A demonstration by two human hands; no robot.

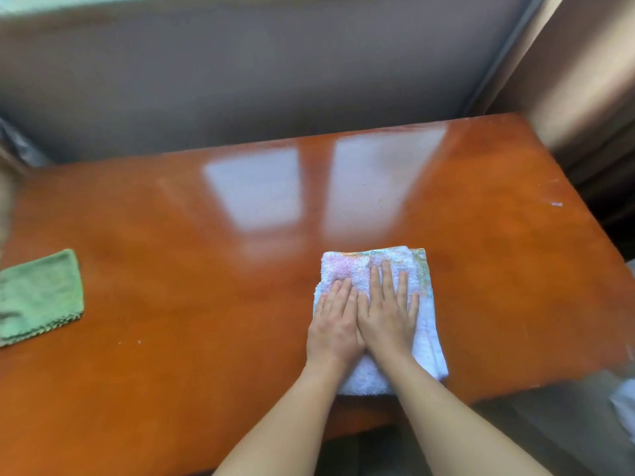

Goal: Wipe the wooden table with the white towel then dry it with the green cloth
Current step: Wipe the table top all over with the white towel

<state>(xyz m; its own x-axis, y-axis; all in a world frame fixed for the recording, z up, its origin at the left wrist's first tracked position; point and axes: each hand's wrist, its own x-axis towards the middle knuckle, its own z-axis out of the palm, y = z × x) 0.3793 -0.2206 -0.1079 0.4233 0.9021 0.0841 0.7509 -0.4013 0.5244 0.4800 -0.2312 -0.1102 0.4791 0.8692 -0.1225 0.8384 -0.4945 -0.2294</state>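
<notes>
**Both hands flat on towel, near edge of bench**

White towel (378,304) is folded, lying on the wooden bench (206,269) by the near edge, right of centre; its near end reaches that edge. Left hand (335,322) and right hand (390,314) press on it side by side, touching each other. Fingers (386,280) straight and close together, palms down, gripping nothing. Green cloth (39,297) lies flat at the left edge, well apart from the towel.

glossy orange-brown wooden table (171,269), fluffy white folded towel (372,266) with faint pink and green print, plain sage green cloth (39,297)
</notes>
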